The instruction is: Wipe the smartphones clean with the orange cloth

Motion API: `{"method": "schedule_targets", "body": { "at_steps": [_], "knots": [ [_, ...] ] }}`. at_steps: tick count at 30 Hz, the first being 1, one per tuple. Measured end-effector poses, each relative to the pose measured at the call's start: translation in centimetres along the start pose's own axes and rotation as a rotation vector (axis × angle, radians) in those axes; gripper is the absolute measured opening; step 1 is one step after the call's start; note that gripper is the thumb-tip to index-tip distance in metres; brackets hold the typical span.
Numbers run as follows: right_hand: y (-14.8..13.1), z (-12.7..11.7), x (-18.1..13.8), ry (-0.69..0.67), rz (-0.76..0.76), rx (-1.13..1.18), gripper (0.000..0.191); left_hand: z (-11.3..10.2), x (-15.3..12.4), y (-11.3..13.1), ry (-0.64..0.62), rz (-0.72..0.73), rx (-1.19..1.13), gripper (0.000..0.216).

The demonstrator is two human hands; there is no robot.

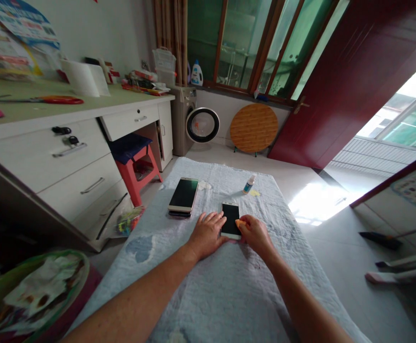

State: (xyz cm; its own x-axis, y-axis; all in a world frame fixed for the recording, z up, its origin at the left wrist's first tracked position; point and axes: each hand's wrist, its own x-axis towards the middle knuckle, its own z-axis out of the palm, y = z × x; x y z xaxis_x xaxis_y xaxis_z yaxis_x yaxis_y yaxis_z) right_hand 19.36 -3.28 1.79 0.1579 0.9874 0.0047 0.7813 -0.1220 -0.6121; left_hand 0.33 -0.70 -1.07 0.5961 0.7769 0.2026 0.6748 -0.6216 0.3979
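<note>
A smartphone [231, 220] with a white frame and dark screen lies face up on the cloth-covered table. My left hand [208, 233] holds it at its left side, fingertips on the edge and thumb by the bottom corner. In my right hand [256, 233] a small orange piece [241, 223] is pinched against the right side of the screen; its exact kind is unclear. Up and to the left, a gold-rimmed phone [184, 194] rests on top of another dark device. A small spray bottle [249, 184] with a clear cap stands beyond the smartphone, to the right.
A pale blue patterned cloth [208, 295] covers the table. Drawers [79, 152] and a red stool [139, 174] stand to the left. At lower left is a full waste bin [82, 267]. A washing machine [183, 119] with its door ajar and a round wooden tabletop [254, 127] are behind.
</note>
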Motion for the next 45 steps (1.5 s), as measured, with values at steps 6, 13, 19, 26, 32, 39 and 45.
{"method": "schedule_targets", "body": {
  "at_steps": [6, 13, 19, 26, 32, 39, 45],
  "knots": [
    [-0.1, -0.2, -3.7, -0.005, -0.152, -0.083, 0.019, -0.1, 0.0, 0.1, 0.006, 0.011, 0.001, 0.056],
    [0.1, 0.1, -1.5, 0.003, -0.112, -0.099, 0.018, -0.2, 0.0, 0.2, -0.020, 0.001, 0.009, 0.056],
    [0.7, 1.1, 4.4, 0.109, -0.057, -0.163, 0.028, -0.1, 0.0, 0.1, -0.024, 0.010, 0.007, 0.059],
    [0.6, 0.7, 9.5, 0.065, -0.129, -0.275, 0.020, 0.2, -0.1, 0.0, 0.002, 0.019, 0.023, 0.058],
    [-0.1, 0.3, 11.3, -0.046, -0.197, -0.323, 0.015, -0.1, -0.1, 0.1, 0.014, 0.046, -0.009, 0.049],
    [-3.0, 1.7, 11.8, -0.162, -0.300, -0.347, 0.018, 0.1, 0.0, 0.2, -0.001, 0.026, 0.013, 0.046],
    [-4.2, 2.6, 11.8, -0.191, -0.332, -0.369, 0.019, -0.1, -0.2, 0.4, 0.026, 0.024, 0.003, 0.045]
  ]
}}
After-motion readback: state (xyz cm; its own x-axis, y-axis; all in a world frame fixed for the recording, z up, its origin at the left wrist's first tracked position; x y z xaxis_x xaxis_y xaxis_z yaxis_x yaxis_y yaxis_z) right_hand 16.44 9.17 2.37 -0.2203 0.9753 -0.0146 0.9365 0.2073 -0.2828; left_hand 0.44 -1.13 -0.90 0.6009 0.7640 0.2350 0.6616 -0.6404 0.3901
